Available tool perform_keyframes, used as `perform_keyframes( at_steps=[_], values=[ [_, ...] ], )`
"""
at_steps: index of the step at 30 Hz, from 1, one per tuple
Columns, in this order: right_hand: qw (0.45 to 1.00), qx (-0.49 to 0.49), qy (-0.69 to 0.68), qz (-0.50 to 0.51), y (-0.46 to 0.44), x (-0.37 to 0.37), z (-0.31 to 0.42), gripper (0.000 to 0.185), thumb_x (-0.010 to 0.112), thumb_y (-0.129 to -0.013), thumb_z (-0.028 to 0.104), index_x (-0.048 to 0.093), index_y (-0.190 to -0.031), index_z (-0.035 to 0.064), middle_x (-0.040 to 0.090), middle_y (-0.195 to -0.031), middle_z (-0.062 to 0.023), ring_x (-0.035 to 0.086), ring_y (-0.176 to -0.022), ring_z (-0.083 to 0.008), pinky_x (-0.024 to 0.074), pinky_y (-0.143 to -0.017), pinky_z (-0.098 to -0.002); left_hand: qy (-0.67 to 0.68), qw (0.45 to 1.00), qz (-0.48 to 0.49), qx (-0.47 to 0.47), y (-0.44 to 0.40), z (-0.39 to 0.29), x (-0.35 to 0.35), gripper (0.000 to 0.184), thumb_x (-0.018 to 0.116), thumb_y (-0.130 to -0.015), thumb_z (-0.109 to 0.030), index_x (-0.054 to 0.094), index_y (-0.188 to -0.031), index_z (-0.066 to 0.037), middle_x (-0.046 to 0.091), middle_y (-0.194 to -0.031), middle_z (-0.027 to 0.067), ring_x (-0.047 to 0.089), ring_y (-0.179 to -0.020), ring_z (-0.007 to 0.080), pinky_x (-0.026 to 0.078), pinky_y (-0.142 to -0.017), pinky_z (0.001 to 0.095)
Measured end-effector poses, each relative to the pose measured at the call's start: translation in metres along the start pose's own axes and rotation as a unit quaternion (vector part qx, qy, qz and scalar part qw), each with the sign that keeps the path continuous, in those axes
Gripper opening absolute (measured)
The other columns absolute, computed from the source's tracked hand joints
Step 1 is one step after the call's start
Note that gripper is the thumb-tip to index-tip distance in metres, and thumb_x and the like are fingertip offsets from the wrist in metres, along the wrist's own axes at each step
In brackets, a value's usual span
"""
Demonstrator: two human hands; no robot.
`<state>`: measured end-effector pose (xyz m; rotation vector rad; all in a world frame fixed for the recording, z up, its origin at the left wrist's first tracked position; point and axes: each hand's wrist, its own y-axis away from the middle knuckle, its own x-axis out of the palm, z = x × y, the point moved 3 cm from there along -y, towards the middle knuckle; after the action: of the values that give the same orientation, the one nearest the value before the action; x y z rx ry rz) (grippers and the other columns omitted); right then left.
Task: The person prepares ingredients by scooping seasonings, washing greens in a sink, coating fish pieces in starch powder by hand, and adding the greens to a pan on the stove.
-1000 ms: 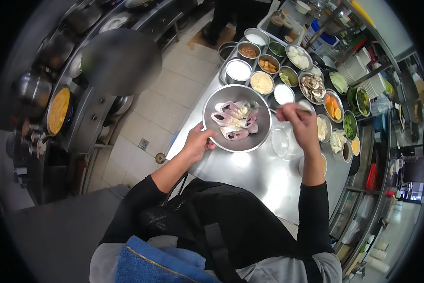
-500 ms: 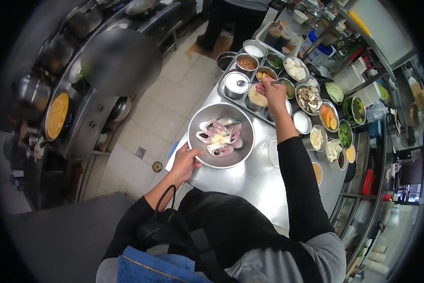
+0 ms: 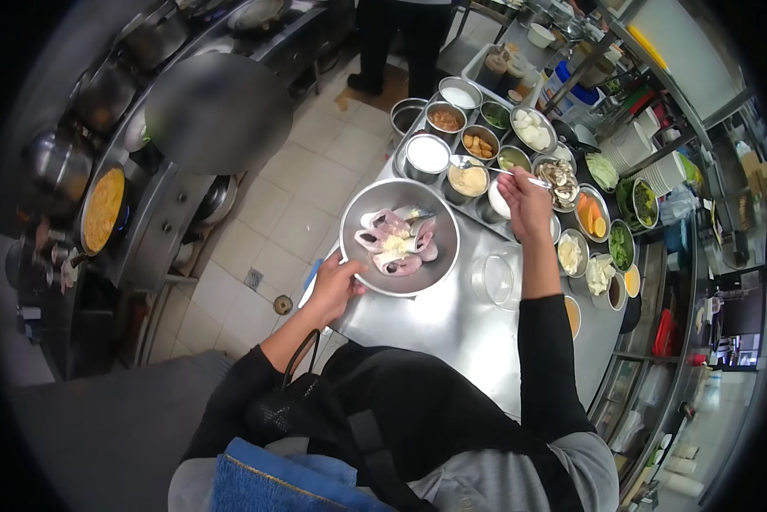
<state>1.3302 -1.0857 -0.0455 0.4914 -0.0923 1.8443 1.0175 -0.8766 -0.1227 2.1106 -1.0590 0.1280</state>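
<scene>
Looking down from the head view, the camera is showing the left hand (image 3: 337,282) clamping the near-left rim of a steel bowl (image 3: 437,263), its thumb lying over the edge. Fish pieces (image 3: 399,266) are sitting inside, with pale yellow bits clustering on top. The bowl is standing over the left part of the steel table (image 3: 477,350); whether its base is touching the surface, I cannot tell. The right hand (image 3: 528,203) is closing its fingers around the handle of a spoon (image 3: 488,168), whose long axis is running crosswise, the handle end pointing right and the head pointing left and slightly away from the person. That head is reaching over a metal tub (image 3: 459,200) of pale yellow seasoning (image 3: 469,182); contact is not showing clearly. From the right hand, the tub is lying left and a little farther out, while the bowl is lying left and nearer the person, closer to the left hand.
</scene>
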Motion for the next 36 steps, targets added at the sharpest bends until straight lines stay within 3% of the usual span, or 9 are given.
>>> perform_keyframes(
  at_steps=[12, 16, 18, 20, 21, 25, 28, 33, 36],
  values=[
    [0.951, -0.086, 0.244, 0.169, 0.115, 0.012, 0.041, 0.021, 0.062, -0.095, 0.013, 0.067, -0.104, -0.0060, 0.071, -0.091, -0.0149, 0.069, -0.081, -0.0181, 0.0559, -0.074, -0.0288, -0.023, 0.998, 0.054, -0.001, -0.008, -0.004, 0.030, 0.042, 0.062, -0.082, -0.006, 0.051, -0.121, 0.001, 0.058, -0.086, 0.0080, 0.057, -0.056, 0.0118, 0.050, -0.049, 0.0234],
    [0.834, -0.325, 0.445, 0.034, 0.110, 0.006, 0.084, 0.014, 0.064, -0.093, 0.011, 0.070, -0.098, -0.0013, 0.071, -0.084, -0.0130, 0.068, -0.074, -0.0168, 0.0511, -0.065, -0.0280, -0.036, 0.996, 0.079, 0.001, 0.002, -0.004, 0.039, 0.042, 0.061, -0.080, -0.004, 0.051, -0.121, 0.001, 0.061, -0.087, 0.0089, 0.057, -0.056, 0.0111, 0.049, -0.047, 0.0225],
    [0.628, -0.343, 0.695, -0.071, 0.090, -0.007, 0.108, 0.035, 0.051, -0.101, 0.028, 0.066, -0.090, -0.0012, 0.065, -0.073, -0.0133, 0.060, -0.067, -0.0251, 0.0446, -0.062, -0.0374, -0.056, 0.997, 0.059, -0.001, -0.003, 0.010, 0.025, 0.045, 0.064, -0.078, -0.007, 0.051, -0.120, 0.001, 0.064, -0.083, 0.0084, 0.058, -0.053, 0.0118, 0.051, -0.045, 0.0245],
    [0.663, -0.474, 0.579, -0.032, 0.043, -0.023, 0.100, 0.035, 0.045, -0.102, 0.028, 0.061, -0.089, -0.0006, 0.060, -0.071, -0.0172, 0.057, -0.067, -0.0337, 0.0426, -0.062, -0.0414, -0.046, 0.998, 0.033, 0.016, -0.017, 0.034, 0.004, 0.052, 0.065, -0.078, -0.011, 0.049, -0.126, -0.001, 0.063, -0.081, 0.0083, 0.059, -0.052, 0.0146, 0.053, -0.046, 0.0277],
    [0.743, -0.418, 0.522, -0.033, 0.032, -0.017, 0.096, 0.033, 0.045, -0.102, 0.026, 0.059, -0.088, 0.0000, 0.060, -0.073, -0.0193, 0.059, -0.070, -0.0365, 0.0428, -0.061, -0.0429, -0.058, 0.998, 0.019, 0.022, 0.001, 0.023, 0.008, 0.052, 0.065, -0.079, -0.011, 0.049, -0.128, -0.001, 0.063, -0.080, 0.0082, 0.060, -0.053, 0.0145, 0.052, -0.046, 0.0272],
    [0.636, -0.409, 0.654, 0.008, -0.053, -0.054, 0.011, 0.027, 0.052, -0.097, 0.021, 0.059, -0.086, -0.0038, 0.059, -0.077, -0.0261, 0.056, -0.077, -0.0462, 0.0432, -0.067, -0.0496, 0.000, 1.000, 0.024, 0.005, 0.028, 0.003, 0.004, 0.055, 0.065, -0.079, -0.006, 0.049, -0.131, -0.001, 0.061, -0.078, 0.0065, 0.057, -0.051, 0.0117, 0.052, -0.045, 0.0242],
    [0.734, -0.244, 0.631, -0.057, -0.048, -0.064, 0.013, 0.034, 0.062, -0.092, 0.025, 0.060, -0.104, -0.0062, 0.063, -0.097, -0.0310, 0.060, -0.093, -0.0456, 0.0475, -0.078, -0.0462, 0.011, 0.999, 0.031, 0.025, 0.041, -0.004, 0.002, 0.055, 0.065, -0.078, -0.005, 0.049, -0.131, -0.001, 0.060, -0.078, 0.0071, 0.057, -0.050, 0.0126, 0.051, -0.044, 0.0247],
    [0.834, -0.276, 0.470, -0.081, 0.073, -0.030, 0.105, 0.066, 0.074, -0.087, 0.032, 0.047, -0.135, -0.0029, 0.067, -0.094, -0.0122, 0.061, -0.084, -0.0189, 0.0490, -0.079, -0.0310, -0.072, 0.994, 0.045, 0.062, 0.045, -0.026, 0.021, 0.048, 0.062, -0.079, -0.002, 0.048, -0.124, 0.001, 0.063, -0.086, 0.0104, 0.062, -0.055, 0.0160, 0.049, -0.041, 0.0259],
    [0.868, -0.251, 0.429, -0.010, 0.172, 0.003, 0.139, 0.027, 0.062, -0.095, 0.013, 0.060, -0.120, 0.0028, 0.065, -0.086, -0.0017, 0.057, -0.074, -0.0052, 0.0455, -0.063, -0.0203, -0.138, 0.977, 0.158, 0.024, 0.066, -0.058, 0.052, 0.055, 0.060, -0.080, -0.002, 0.044, -0.133, 0.000, 0.063, -0.097, 0.0111, 0.065, -0.067, 0.0162, 0.055, -0.050, 0.0268]
  ],
)
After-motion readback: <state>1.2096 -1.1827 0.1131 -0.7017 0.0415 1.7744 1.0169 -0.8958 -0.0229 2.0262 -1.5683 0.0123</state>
